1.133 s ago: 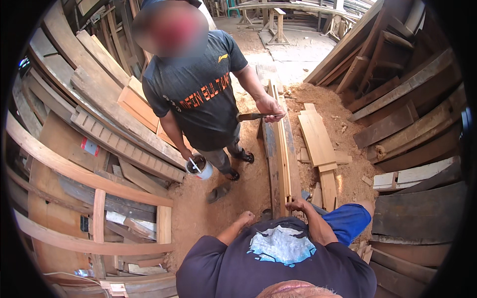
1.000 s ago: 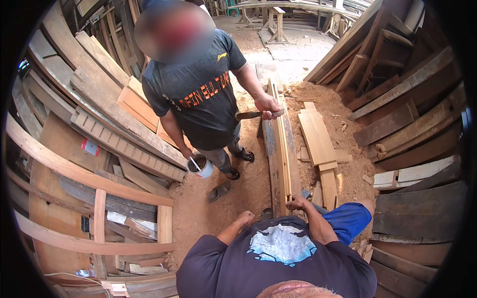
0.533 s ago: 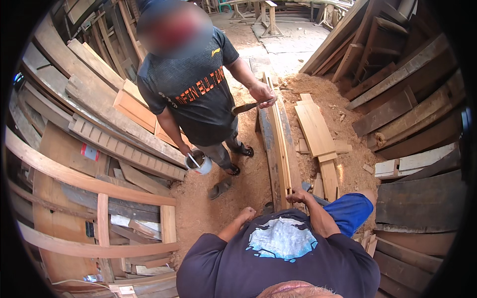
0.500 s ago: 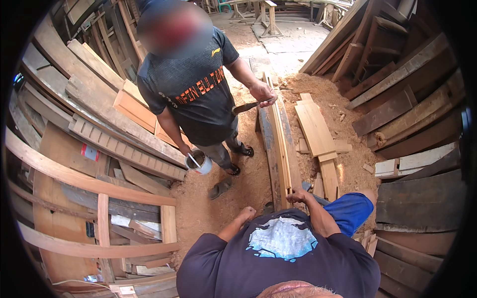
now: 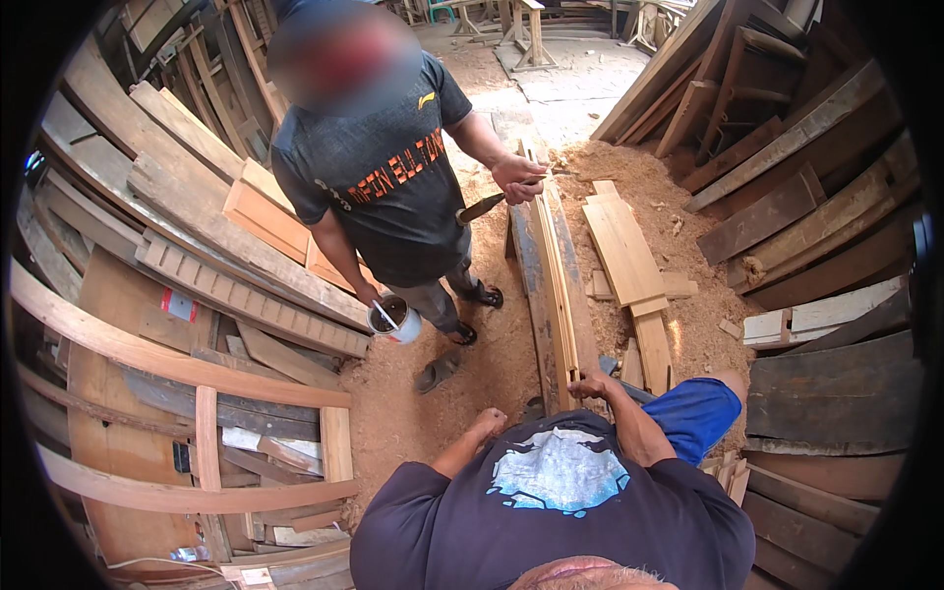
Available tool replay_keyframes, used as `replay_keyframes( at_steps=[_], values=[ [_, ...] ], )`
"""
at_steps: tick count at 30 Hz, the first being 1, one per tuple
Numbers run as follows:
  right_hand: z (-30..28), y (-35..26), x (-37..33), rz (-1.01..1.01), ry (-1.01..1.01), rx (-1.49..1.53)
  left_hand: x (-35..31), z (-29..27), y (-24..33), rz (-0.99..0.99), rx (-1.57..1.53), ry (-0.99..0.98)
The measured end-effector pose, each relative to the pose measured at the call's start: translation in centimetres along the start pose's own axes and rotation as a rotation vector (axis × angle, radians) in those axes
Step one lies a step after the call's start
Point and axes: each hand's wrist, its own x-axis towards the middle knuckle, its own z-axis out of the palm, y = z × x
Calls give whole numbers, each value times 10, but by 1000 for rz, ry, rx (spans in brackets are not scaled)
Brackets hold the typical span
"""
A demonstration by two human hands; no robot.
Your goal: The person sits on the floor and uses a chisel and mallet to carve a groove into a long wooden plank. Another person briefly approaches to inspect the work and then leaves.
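My right hand (image 5: 590, 384) is closed around the near end of a long, narrow wooden piece (image 5: 557, 285) with grooves along its length. That piece lies on a long wooden bench (image 5: 531, 285) stretching away from me. To the left, apart from the wood, my left hand (image 5: 489, 423) has its fingers curled in, with nothing visible in it. Across from me a co-worker (image 5: 374, 187) stands left of the bench. One of the co-worker's hands holds a dark brush (image 5: 479, 208) beside the wooden piece; the other carries a pale bucket (image 5: 406, 330) with a white stick in it.
Pale boards (image 5: 621, 246) lie on shavings right of the bench. Stacked planks (image 5: 236, 256) and a wooden frame (image 5: 177, 354) line the left; more timber (image 5: 836, 393) leans along the right. A sandal (image 5: 439, 372) lies on the floor. Farther off stands a trestle (image 5: 531, 39).
The co-worker's brush has tilted more steeply, and the hand holding it has shifted slightly. My hands have stayed in place.
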Motion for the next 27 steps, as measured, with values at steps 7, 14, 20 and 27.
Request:
replay_keyframes(
  at_steps=[7,14,20,27],
  values=[
    [1,3,3,-4,40,26,10,3,-5,85,46,-13],
    [-4,-45,-31,-5,51,32,30,4,-26,81,-5,-54],
    [-3,-51,-31,6,43,10,46,4,-42,94,30,-60],
    [-2,-33,-24,-2,26,59,57,6,-51,95,-47,-123]
  ],
)
